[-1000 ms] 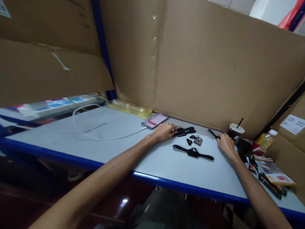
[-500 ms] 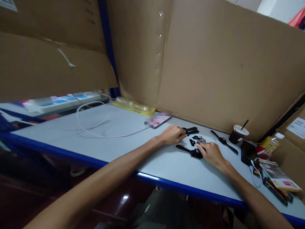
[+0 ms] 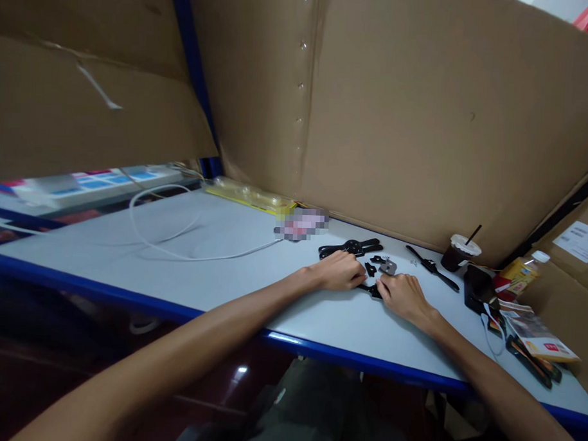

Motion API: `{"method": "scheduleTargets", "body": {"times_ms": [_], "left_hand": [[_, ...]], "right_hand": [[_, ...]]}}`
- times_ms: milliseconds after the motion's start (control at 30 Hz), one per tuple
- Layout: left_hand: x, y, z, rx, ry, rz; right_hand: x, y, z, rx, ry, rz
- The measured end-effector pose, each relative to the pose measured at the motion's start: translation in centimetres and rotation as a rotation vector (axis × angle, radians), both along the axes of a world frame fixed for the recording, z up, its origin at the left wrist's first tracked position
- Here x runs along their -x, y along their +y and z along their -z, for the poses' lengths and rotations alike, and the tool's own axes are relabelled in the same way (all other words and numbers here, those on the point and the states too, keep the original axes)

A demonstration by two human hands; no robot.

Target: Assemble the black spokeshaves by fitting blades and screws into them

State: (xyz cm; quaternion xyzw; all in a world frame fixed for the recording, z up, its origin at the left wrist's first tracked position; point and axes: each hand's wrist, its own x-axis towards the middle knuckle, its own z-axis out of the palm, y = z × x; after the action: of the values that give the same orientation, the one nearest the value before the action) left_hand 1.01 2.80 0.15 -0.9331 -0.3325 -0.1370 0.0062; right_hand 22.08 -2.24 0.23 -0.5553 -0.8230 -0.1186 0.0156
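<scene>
My left hand (image 3: 341,271) is closed around the left handle of a black spokeshave (image 3: 376,293) lying near the front of the table. At that spokeshave's other end, my right hand (image 3: 405,295) has its fingers closed, covering the right handle. Just beyond my fingers lie a grey metal blade (image 3: 388,267) and small black cap pieces (image 3: 370,269). Several more black spokeshaves (image 3: 351,247) are piled behind my left hand. One separate spokeshave (image 3: 432,268) rests to the right, with tiny screws (image 3: 413,262) beside it.
A phone (image 3: 301,225) with a white cable (image 3: 215,259) lies at the back, beside clear yellow-edged packaging (image 3: 249,196). On the right stand a dark drink cup (image 3: 459,253) with a straw, a bottle (image 3: 521,273), a black box (image 3: 478,290) and a packet (image 3: 538,332). Cardboard (image 3: 398,121) walls the rear.
My left hand has come from the piled spokeshaves toward me, onto the near spokeshave's left handle. My right hand has left the grey blade, which now lies uncovered.
</scene>
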Motion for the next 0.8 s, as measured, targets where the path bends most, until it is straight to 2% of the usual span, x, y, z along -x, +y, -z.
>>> {"method": "scheduleTargets", "body": {"times_ms": [133,267,400,600,800], "left_hand": [[0.1,0.0,0.0,-0.003,0.026,-0.003],[0.3,0.3,0.3,-0.001,0.007,0.013],[0.3,0.5,0.5,0.001,-0.035,0.034],[0.2,0.2,0.2,0.011,-0.014,0.037],[0.1,0.2,0.4,0.004,-0.009,0.030]], "right_hand": [[-2.0,1.9,-0.2,-0.003,0.148,-0.020],[-6.0,5.3,-0.3,-0.114,0.243,0.185],[-8.2,7.2,0.6,-0.077,0.232,0.223],[-6.1,7.1,1.5,-0.011,0.289,0.114],[-3.7,5.7,1.2,0.062,0.432,-0.034]]}}
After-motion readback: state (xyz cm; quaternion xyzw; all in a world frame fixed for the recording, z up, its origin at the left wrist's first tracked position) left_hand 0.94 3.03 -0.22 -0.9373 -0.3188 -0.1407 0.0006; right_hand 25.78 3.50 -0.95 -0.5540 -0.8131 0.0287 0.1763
